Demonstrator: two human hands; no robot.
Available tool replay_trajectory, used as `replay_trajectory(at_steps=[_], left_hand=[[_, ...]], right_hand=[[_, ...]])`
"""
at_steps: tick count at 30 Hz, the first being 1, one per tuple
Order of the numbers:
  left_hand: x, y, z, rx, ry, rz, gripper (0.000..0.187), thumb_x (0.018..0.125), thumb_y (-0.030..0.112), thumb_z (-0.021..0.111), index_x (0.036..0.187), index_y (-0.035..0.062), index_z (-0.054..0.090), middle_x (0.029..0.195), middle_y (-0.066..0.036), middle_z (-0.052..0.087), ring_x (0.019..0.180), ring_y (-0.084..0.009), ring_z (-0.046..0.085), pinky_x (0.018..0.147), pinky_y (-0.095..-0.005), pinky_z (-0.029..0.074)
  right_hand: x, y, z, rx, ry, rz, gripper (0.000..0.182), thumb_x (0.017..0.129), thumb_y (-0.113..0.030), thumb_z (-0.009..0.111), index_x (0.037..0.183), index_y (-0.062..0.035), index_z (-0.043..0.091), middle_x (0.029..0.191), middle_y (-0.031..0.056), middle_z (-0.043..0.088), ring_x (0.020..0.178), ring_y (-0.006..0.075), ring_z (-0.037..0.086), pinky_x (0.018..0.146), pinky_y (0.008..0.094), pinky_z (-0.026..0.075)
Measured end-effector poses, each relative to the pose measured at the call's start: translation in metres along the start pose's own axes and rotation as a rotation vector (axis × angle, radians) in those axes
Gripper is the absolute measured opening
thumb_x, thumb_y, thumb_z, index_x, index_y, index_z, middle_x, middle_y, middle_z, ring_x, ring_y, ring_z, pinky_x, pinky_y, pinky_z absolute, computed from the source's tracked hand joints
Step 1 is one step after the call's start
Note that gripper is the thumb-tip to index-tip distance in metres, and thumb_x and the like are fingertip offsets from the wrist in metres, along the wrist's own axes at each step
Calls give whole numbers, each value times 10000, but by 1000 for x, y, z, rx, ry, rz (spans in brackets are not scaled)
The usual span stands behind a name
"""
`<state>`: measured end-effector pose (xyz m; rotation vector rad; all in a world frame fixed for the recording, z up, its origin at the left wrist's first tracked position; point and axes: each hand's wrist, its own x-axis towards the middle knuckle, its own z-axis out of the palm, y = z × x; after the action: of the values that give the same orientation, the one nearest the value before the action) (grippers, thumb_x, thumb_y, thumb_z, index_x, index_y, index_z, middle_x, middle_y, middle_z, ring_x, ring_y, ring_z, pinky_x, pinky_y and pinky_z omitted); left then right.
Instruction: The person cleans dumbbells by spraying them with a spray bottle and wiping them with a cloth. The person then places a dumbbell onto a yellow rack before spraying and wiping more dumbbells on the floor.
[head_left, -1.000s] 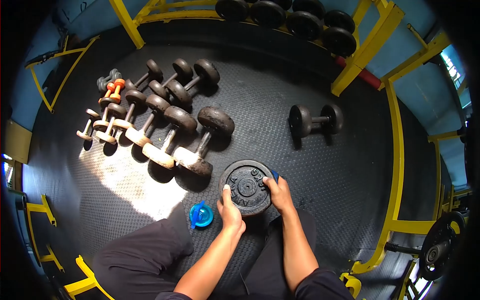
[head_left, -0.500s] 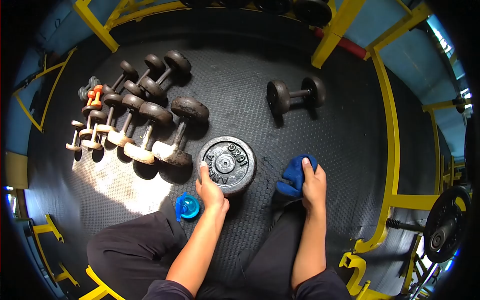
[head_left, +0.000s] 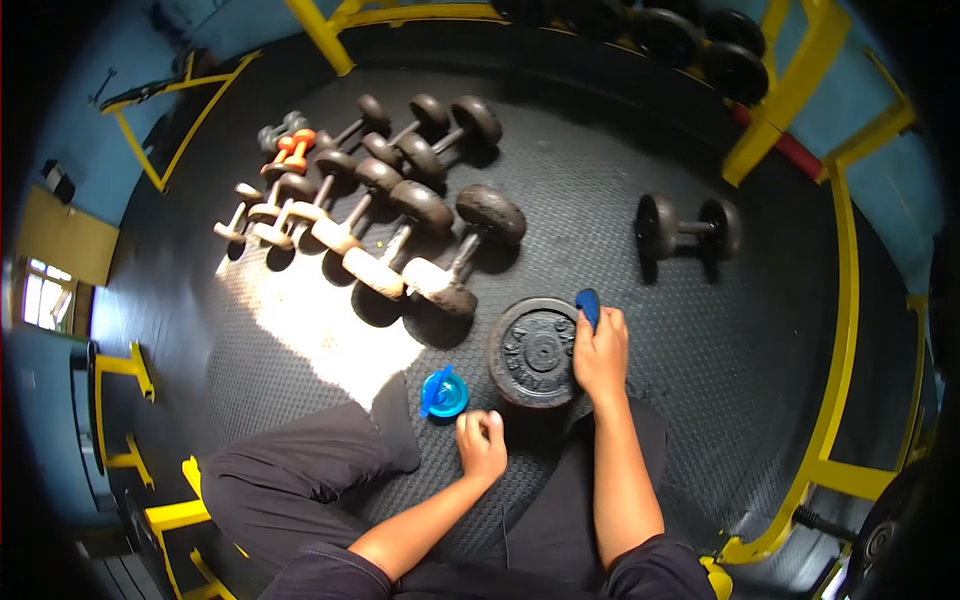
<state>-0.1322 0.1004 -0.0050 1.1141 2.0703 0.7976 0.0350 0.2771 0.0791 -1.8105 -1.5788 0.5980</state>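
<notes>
A stack of round black weight plates lies flat on the dark floor. My right hand is at the right edge of the stack, closed on a blue cloth that shows above the fingers. My left hand is off the plates, below and left of them, its fingers curled; whether anything is in them is hidden. Close above it stands a blue container with a darker blue part on its left side.
Rows of dumbbells lie on the floor to the left, with small orange ones at the far end. A single dumbbell lies at the right. Yellow metal frames stand around the floor.
My left hand has let go of the plate's edge and drawn back toward me. My right hand has brought the cloth left to the plates. The view has turned left.
</notes>
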Motion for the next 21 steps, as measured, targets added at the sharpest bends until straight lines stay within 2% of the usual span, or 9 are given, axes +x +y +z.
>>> replay_trajectory(at_steps=[2,4,6,10,11,12,14,15,21], left_hand=[[-30,-37,-6,424,225,-54,432,783,315,769,1011,69,496,1093,-164,470,1121,-369,454,956,-469,412],[-20,-62,-12,408,340,-350,762,694,384,832,1220,35,406,1248,-180,398,1230,-391,392,1061,-513,318],[12,-70,-24,341,471,-117,972,673,430,853,1362,-1,319,1351,-220,359,1310,-408,339,1108,-510,284],[72,-57,-61,280,286,171,1156,644,479,865,1476,-29,244,1458,-252,337,1372,-412,304,1131,-518,265],[81,-57,-65,260,240,226,1059,696,468,835,1476,-2,295,1396,-233,457,1316,-404,405,1112,-493,311],[88,-57,-68,254,239,232,1059,696,468,835,1476,-2,295,1396,-233,457,1316,-404,405,1112,-493,311],[103,-49,-70,143,-17,307,892,767,422,787,1469,65,367,1208,-178,587,1161,-385,531,1022,-475,405],[105,-42,-71,329,21,371,694,826,327,735,1418,111,444,1037,-149,615,1038,-371,578,933,-456,457],[106,-16,-75,291,-8,502,520,805,225,714,1289,142,546,904,-142,570,868,-370,585,792,-462,479]], right_hand=[[5,-1,1,56,-5,10,291,946,-250,543,1031,10,643,1074,189,591,1017,402,566,888,478,453],[5,-7,2,41,25,11,289,953,-244,528,1019,12,644,1056,182,597,1001,394,573,871,477,455],[6,-8,3,51,26,7,287,955,-239,525,1011,15,645,1041,181,600,987,392,578,862,469,457],[9,-12,3,112,61,28,280,960,-222,518,990,24,646,991,184,606,937,392,590,837,451,460],[9,-13,4,110,65,25,280,960,-222,518,990,24,646,991,184,606,937,392,590,837,451,460],[9,-12,5,119,84,35,278,960,-220,519,984,25,647,978,186,607,927,393,593,830,449,461],[11,-12,4,113,114,74,272,956,-209,518,987,25,652,960,194,612,918,397,598,821,456,465],[10,-11,4,92,123,69,271,956,-208,516,986,25,651,964,197,614,921,400,597,821,458,466],[9,-3,4,103,160,69,275,951,-212,508,986,20,651,967,198,624,922,412,601,807,478,469]])
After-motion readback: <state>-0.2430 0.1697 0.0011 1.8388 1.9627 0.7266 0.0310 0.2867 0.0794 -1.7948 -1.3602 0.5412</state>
